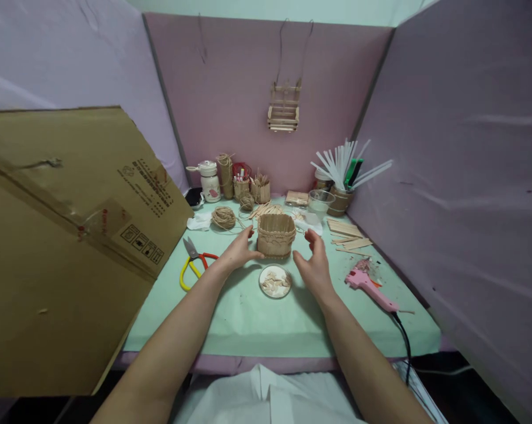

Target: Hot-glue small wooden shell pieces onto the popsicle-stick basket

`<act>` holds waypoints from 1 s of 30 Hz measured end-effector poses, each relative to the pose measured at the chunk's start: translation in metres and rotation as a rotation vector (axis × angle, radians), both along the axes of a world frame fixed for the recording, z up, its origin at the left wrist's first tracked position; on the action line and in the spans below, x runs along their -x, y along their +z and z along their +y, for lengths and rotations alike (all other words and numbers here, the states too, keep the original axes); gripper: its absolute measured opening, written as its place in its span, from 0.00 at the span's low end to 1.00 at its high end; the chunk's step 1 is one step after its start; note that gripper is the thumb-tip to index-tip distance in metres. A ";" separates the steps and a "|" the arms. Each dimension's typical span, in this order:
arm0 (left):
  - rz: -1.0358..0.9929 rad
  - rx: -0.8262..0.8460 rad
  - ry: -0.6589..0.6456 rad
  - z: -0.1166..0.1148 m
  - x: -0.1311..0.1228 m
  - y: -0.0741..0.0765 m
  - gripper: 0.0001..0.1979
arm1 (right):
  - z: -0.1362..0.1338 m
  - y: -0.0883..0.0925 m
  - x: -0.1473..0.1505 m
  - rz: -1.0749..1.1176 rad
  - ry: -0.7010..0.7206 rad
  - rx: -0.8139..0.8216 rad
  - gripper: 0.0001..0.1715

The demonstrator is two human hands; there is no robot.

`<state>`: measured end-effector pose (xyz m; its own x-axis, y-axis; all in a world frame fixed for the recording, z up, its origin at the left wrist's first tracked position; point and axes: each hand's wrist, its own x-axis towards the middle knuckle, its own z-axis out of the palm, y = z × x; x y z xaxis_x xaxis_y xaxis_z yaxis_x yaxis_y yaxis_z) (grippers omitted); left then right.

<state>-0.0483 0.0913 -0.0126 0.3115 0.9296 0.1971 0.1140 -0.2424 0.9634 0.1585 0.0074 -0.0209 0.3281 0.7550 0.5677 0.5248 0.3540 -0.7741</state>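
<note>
A small square basket (276, 235) made of wooden sticks, with twine wound round its middle, stands on the green table mat (248, 318). My left hand (238, 250) rests against the basket's left side, thumb touching its lower corner, fingers spread. My right hand (314, 265) hovers open just right of the basket, fingers curved, holding nothing. A round dish (275, 281) of pale wood chips lies right in front of the basket, between my two wrists.
A pink glue gun (369, 287) with a black cord lies at the right. Yellow-handled scissors (194, 262) lie at the left beside a big cardboard sheet (63, 235). A twine ball (223, 217), stick piles (348, 235), a plastic cup (319, 204) and jars stand behind. A stick basket (284, 112) hangs on the pink wall.
</note>
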 end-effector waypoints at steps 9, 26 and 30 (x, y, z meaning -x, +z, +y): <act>0.415 -0.446 0.295 -0.044 0.002 0.024 0.04 | -0.027 0.010 -0.007 -0.067 -0.069 -0.059 0.08; 0.618 -0.504 -0.205 -0.057 -0.009 0.018 0.08 | -0.023 -0.002 -0.011 -0.141 -0.074 0.048 0.11; 0.670 -0.489 -0.239 -0.064 -0.014 0.019 0.08 | -0.025 -0.002 -0.008 -0.199 -0.029 0.036 0.16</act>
<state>-0.0346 0.0272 0.0060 0.6819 0.6826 0.2629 0.5136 -0.7028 0.4923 0.1661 -0.0173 -0.0228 0.2341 0.7680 0.5961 0.6783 0.3102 -0.6660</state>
